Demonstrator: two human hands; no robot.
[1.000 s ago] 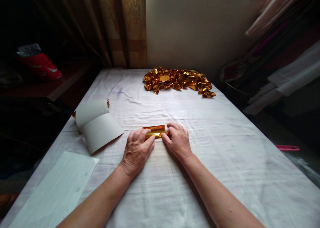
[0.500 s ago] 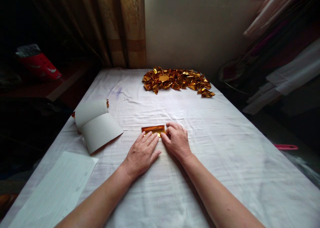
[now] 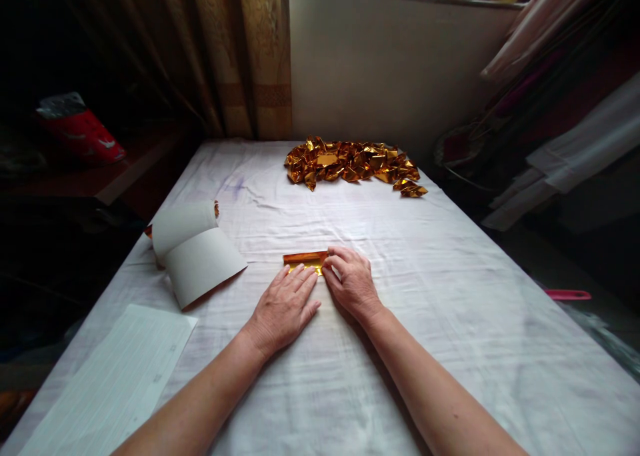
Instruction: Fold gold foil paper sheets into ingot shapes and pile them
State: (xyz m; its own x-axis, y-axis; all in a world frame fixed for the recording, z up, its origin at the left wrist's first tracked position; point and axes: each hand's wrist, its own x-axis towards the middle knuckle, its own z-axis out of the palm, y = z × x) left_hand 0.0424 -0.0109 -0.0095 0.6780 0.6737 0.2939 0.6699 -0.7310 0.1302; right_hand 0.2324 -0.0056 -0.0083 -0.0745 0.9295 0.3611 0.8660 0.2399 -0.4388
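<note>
A small piece of gold foil paper (image 3: 304, 259), partly folded into a strip, lies in the middle of the cloth-covered table. My left hand (image 3: 284, 307) rests flat on its near edge, fingers stretched out. At the foil's right end, my right hand (image 3: 354, 281) has its thumb and forefinger closed on the edge. Those fingertips and my left fingers hide part of the foil. To the left, a stack of foil sheets (image 3: 205, 263) curls over with its pale backing outward. Beyond the hands sits a heap of folded gold foil pieces (image 3: 350, 159).
A pale lined sheet (image 3: 115, 376) lies at the table's left front. A red container (image 3: 87, 136) stands on a brown side surface. Behind the table are a curtain (image 3: 250, 56) and a wall (image 3: 390, 69). Clothes (image 3: 585, 143) hang at the right.
The far edge of the foil has come over toward me, so the piece looks narrower. My right fingers have shifted slightly with it; my left hand stays in place.
</note>
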